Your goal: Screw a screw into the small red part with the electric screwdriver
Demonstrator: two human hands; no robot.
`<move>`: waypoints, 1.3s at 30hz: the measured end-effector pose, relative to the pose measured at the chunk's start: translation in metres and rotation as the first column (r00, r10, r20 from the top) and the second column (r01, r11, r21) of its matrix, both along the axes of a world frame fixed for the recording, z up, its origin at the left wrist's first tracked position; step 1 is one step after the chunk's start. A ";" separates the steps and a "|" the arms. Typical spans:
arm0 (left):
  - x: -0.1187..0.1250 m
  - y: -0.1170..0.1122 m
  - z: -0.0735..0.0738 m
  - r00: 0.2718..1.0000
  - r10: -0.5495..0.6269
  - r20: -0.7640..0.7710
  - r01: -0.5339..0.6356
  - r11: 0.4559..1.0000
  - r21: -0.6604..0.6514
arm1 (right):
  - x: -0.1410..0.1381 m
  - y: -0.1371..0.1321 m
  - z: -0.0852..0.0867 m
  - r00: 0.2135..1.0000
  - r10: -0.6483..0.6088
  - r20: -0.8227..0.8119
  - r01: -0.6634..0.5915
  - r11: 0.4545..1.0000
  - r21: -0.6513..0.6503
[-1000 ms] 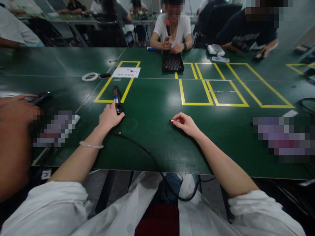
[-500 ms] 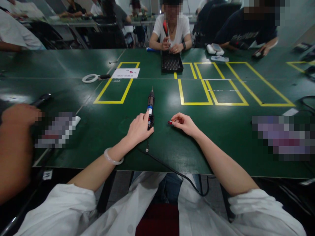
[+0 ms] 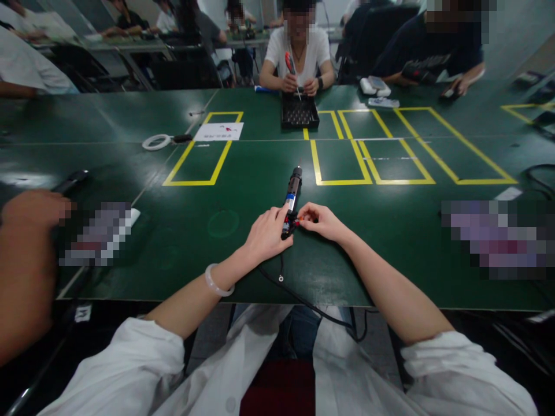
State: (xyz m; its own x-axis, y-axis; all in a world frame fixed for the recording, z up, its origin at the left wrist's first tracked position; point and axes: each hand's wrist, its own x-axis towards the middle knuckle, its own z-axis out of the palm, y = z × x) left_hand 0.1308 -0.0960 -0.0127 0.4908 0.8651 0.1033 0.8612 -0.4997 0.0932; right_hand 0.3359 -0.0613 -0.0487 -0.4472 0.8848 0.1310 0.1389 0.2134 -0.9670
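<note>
My left hand (image 3: 267, 232) is closed around the rear part of a dark corded electric screwdriver (image 3: 293, 189), which lies on the green table with its thin tip pointing away from me. Parts inside its rear end seem exposed, though fingers cover much of that area. My right hand (image 3: 323, 221) pinches a small red piece (image 3: 297, 223) against the right side of the tool; its exact kind is too small to make out. A black cable (image 3: 299, 299) runs from the tool over the table's front edge. A short wire ending in a ring terminal (image 3: 281, 278) hangs beside it.
Yellow tape rectangles (image 3: 342, 182) mark the table (image 3: 195, 260). A white card (image 3: 219, 132) and a coiled white cable (image 3: 156, 142) lie ahead on the left. Opposite, a person works over a black tray (image 3: 300, 118). Another person's arm (image 3: 30, 260) reaches in at left.
My left hand has moved right with the screwdriver, now tilted slightly rightward. My right hand has brought the small red piece from apart to the tool's side.
</note>
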 end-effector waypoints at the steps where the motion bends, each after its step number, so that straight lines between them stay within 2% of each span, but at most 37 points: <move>1: 0.000 0.000 -0.001 1.000 -0.002 0.003 0.002 1.000 0.001 | 0.000 0.000 0.000 1.000 0.002 -0.002 -0.002 1.000 -0.001; 15: -0.002 0.000 0.000 0.999 -0.009 0.037 0.009 1.000 -0.001 | 0.000 0.002 -0.002 0.996 -0.068 0.062 0.063 0.995 0.080; 22: -0.002 -0.001 -0.006 0.998 -0.001 0.065 0.000 1.000 0.006 | 0.000 -0.001 0.000 0.995 -0.062 0.074 0.053 0.993 0.107; 31: 0.001 -0.005 -0.005 0.998 0.039 0.056 -0.038 0.999 -0.014 | 0.001 -0.005 0.005 0.991 -0.053 0.127 0.016 0.961 0.278; 36: 0.002 -0.004 -0.002 0.999 0.033 0.030 -0.033 0.999 -0.006 | 0.000 -0.008 0.013 0.966 -0.030 0.255 -0.071 0.924 0.375; 39: 0.002 -0.004 -0.001 0.999 0.030 0.025 -0.030 1.000 -0.005 | 0.000 -0.009 0.017 0.959 -0.043 0.279 -0.075 0.914 0.398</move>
State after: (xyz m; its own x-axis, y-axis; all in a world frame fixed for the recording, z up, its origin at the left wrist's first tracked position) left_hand 0.1333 -0.0998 -0.0141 0.4621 0.8799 0.1109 0.8730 -0.4733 0.1174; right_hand 0.3360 -0.0703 -0.0313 -0.5312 0.7752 0.3420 0.3808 0.5790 -0.7210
